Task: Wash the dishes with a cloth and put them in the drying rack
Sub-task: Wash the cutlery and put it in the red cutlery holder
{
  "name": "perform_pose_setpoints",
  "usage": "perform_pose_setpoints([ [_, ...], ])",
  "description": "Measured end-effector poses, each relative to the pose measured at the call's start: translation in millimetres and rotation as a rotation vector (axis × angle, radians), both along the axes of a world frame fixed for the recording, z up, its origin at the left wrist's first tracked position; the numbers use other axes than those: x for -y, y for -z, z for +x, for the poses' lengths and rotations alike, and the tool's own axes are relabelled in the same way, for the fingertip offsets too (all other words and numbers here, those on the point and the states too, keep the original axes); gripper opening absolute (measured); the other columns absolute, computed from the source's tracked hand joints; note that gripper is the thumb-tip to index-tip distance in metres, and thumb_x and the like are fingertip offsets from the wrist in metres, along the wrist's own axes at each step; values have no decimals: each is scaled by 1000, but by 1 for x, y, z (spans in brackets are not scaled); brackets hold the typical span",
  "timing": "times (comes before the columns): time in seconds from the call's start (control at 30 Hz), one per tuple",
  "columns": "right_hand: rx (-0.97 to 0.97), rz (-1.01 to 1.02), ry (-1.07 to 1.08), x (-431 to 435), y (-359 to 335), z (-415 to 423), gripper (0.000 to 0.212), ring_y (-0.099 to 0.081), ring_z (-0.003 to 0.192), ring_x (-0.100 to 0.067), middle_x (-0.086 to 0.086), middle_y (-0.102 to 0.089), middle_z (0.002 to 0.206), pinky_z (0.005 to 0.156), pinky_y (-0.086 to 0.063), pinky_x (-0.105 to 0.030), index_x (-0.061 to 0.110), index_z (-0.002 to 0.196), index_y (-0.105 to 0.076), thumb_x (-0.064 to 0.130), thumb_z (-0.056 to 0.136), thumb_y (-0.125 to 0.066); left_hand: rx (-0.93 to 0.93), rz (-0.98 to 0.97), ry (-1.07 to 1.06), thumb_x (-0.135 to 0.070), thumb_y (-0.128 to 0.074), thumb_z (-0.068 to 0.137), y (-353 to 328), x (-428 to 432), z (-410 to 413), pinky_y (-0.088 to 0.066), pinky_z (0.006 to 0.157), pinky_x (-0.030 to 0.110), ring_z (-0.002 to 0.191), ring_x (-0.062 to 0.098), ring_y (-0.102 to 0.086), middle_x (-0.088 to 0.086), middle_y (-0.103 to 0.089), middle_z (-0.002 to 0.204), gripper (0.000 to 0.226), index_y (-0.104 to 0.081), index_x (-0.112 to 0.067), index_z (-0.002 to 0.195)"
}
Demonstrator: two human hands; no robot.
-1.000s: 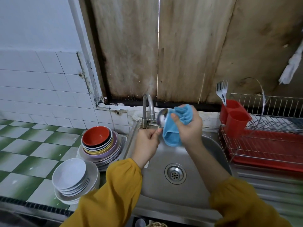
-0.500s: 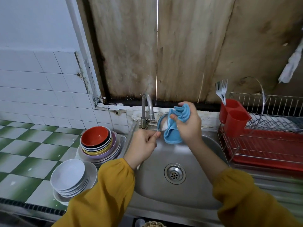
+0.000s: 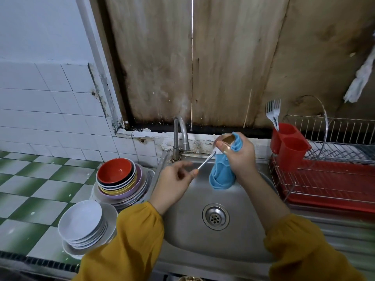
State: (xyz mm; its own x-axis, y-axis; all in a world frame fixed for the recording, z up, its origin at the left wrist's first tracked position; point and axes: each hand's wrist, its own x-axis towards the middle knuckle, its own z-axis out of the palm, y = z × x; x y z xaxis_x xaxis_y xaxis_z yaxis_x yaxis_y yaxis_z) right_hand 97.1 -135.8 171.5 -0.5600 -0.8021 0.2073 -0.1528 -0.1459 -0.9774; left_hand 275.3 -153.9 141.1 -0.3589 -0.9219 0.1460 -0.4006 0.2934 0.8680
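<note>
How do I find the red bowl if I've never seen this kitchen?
Start at the steel sink and look just left, on the green-checked counter. Two stacks sit there; the red bowl tops the farther, colourful stack. The nearer stack is all white.

No text, label, brand, number or sign can be read. A small dark mark on the handle of one fork (image 3: 274, 113) is too small to make out.
</note>
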Motion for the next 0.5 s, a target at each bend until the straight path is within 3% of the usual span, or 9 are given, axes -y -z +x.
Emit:
perform_pose_setpoints([
  [0.07, -124, 70, -62, -2, 2, 1, 22, -62, 78, -12, 0, -64, 86, 66, -51, -19, 10, 98, -61, 16, 82, -75, -117, -43, -28, -24, -63, 94, -9, 2, -1, -48, 66, 11, 74, 2, -59, 1, -67, 86, 17, -64, -27, 110],
  [0.13, -221, 123, -179, -5, 8, 6, 23, -63, 81, -14, -3, -65, 89, 69, -52, -23, 10, 98, -62, 17, 82, -76, -197, -65, -2, -21, -65, 92, -20, 7, -7, -51, 72, 15, 80, 1, -63, -2, -70, 89, 18, -65, -32, 106],
  [0.23, -263, 92, -348, -9, 14, 16, 20, -59, 70, -4, -2, -62, 83, 65, -51, -21, 14, 87, -60, 8, 79, -77, -161, -60, 50, -13, -72, 86, -32, 15, -19, -56, 77, 25, 83, 14, -68, 3, -72, 88, 19, -71, -27, 99],
  [0.3, -160, 29, -374, -10, 14, 19, 25, -58, 70, -6, -5, -62, 81, 66, -51, -22, 14, 86, -60, 0, 75, -78, -164, -48, 14, -9, -76, 82, -36, 19, -25, -56, 72, 23, 71, 6, -65, 0, -70, 77, 17, -72, -24, 87],
  [0.37, 15, -20, -353, -14, 15, 22, 28, -62, 74, -13, -7, -65, 83, 68, -53, -27, 10, 91, -61, -2, 73, -79, -197, -60, -69, -7, -76, 81, -38, 19, -30, -48, 60, 12, 57, -3, -55, -5, -64, 67, 17, -71, -23, 79],
  [0.43, 132, 5, -337, -17, 17, 27, 30, -65, 75, -16, -5, -67, 84, 69, -57, -30, 12, 95, -61, 0, 74, -79, -260, -98, -161, -7, -75, 83, -37, 16, -35, -42, 56, 7, 56, -5, -54, -10, -63, 66, 21, -68, -26, 76],
  [0.5, 114, 50, -331, -21, 23, 33, 28, -66, 77, -17, -8, -67, 85, 72, -58, -34, 14, 97, -60, 2, 78, -77, -346, -150, -216, -7, -74, 83, -37, 14, -39, -43, 58, 6, 59, -6, -55, -12, -64, 68, 23, -66, -28, 76],
])
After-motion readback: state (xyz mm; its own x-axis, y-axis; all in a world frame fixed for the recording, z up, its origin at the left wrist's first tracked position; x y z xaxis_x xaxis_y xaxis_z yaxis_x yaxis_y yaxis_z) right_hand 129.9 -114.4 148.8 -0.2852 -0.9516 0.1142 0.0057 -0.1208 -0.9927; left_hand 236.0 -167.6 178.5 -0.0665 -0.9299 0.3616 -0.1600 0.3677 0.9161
